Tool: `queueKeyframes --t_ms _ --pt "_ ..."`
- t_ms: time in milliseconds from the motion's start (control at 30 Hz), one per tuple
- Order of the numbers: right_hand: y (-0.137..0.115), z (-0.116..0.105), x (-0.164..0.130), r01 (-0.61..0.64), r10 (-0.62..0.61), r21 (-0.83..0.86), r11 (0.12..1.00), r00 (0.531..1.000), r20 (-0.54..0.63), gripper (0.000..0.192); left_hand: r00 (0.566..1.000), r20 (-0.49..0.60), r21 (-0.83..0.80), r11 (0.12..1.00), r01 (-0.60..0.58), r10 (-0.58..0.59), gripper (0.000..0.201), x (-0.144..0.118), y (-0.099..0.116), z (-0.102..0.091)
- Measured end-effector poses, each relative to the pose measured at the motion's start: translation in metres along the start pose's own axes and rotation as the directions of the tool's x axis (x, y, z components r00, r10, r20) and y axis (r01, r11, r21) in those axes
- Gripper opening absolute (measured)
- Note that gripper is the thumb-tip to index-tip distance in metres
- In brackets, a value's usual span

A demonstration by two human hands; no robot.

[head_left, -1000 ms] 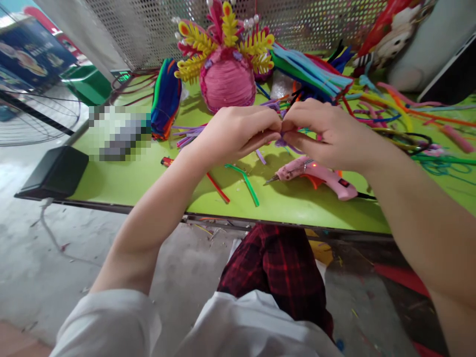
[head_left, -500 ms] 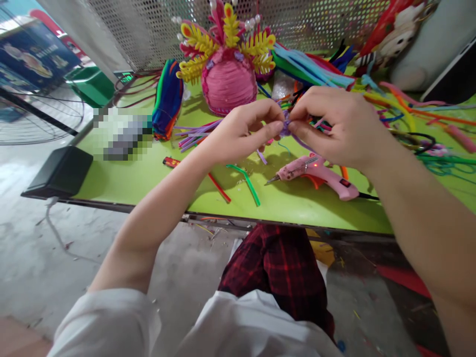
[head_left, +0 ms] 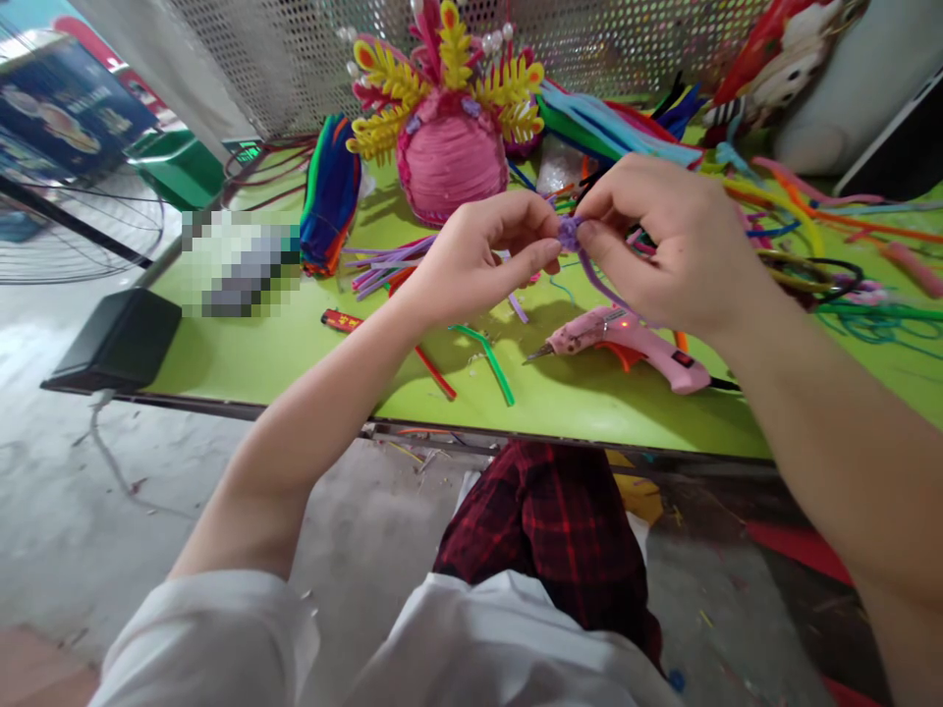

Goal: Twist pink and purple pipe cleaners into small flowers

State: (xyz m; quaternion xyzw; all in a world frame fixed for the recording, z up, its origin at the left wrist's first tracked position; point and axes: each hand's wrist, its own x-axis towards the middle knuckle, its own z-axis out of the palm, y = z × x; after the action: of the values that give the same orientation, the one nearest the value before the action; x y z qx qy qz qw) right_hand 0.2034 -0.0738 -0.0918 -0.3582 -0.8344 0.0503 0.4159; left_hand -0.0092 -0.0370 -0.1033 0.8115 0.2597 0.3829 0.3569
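Observation:
Between my two hands, above the green table, is a small bunched piece of purple pipe cleaner point(head_left: 568, 234), with a loose purple length trailing down to the right. My left hand point(head_left: 505, 245) pinches its left side between thumb and fingers. On its right side, the fingertips of my right hand point(head_left: 655, 241) are closed on it too. Below my right hand lies a pink glue gun point(head_left: 626, 344) with a lit orange light, its nozzle pointing left. Cut purple pipe cleaners point(head_left: 383, 263) lie beside my left wrist. A bent green strip point(head_left: 495, 365) rests nearer the front edge.
A pink wrapped headpiece point(head_left: 451, 162) with yellow leaf shapes stands at the back. Left of it is a blue pipe-cleaner bundle point(head_left: 328, 201). A black box point(head_left: 114, 339) sits at the table's left corner. Loose pipe cleaners and a black ring point(head_left: 840, 280) clutter the right side.
My right hand has shifted slightly up, with its fingers moved on the purple piece. More of the trailing purple length shows below it. My left hand stays nearly in place.

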Motion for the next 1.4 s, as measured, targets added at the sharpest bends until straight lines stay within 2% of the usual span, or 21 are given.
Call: queueKeyframes --t_ms 233,367,533,700,833,1033,1200,1267,1400 --pt "0.000 -0.001 0.001 0.001 -0.002 0.009 1.000 0.997 0.080 0.019 0.999 0.038 0.028 1.000 0.002 -0.003 0.005 0.000 -0.001 -0.002" --pt "-0.003 -0.001 0.001 -0.042 0.037 0.044 0.998 0.993 0.113 0.025 0.996 0.028 -0.006 0.997 0.081 -0.081 0.007 0.000 0.008 -0.001" --pt "-0.004 -0.001 -0.001 -0.056 0.053 0.057 0.997 0.997 0.053 0.018 0.978 0.001 -0.071 0.975 0.209 -0.209 0.008 0.001 0.019 0.001" --pt "-0.003 0.002 -0.002 -0.049 0.049 0.048 0.998 0.999 0.000 0.018 0.976 -0.002 -0.144 0.966 0.213 -0.216 0.010 0.001 0.021 0.001" --pt "-0.006 0.006 -0.004 -0.078 0.078 -0.010 0.997 0.997 -0.029 0.018 0.967 -0.064 -0.188 0.954 0.232 -0.248 0.017 0.000 0.023 0.005" --pt "-0.010 0.010 -0.005 -0.038 0.037 -0.035 0.999 0.998 -0.047 0.016 0.954 -0.116 -0.230 0.942 0.246 -0.277 0.022 0.000 0.025 0.010" --pt "-0.011 0.005 -0.004 -0.107 0.107 0.008 0.994 0.994 -0.026 0.020 0.952 -0.091 -0.204 0.942 0.268 -0.291 0.021 0.001 0.029 0.011" --pt "-0.011 0.003 -0.004 -0.101 0.100 -0.015 0.995 0.994 -0.047 0.021 0.950 -0.094 -0.178 0.944 0.278 -0.297 0.017 0.001 0.030 0.012" --pt "-0.010 0.003 -0.005 -0.081 0.080 -0.065 0.995 0.997 -0.016 0.020 0.952 -0.091 -0.196 0.942 0.271 -0.293 0.015 0.001 0.029 0.011"
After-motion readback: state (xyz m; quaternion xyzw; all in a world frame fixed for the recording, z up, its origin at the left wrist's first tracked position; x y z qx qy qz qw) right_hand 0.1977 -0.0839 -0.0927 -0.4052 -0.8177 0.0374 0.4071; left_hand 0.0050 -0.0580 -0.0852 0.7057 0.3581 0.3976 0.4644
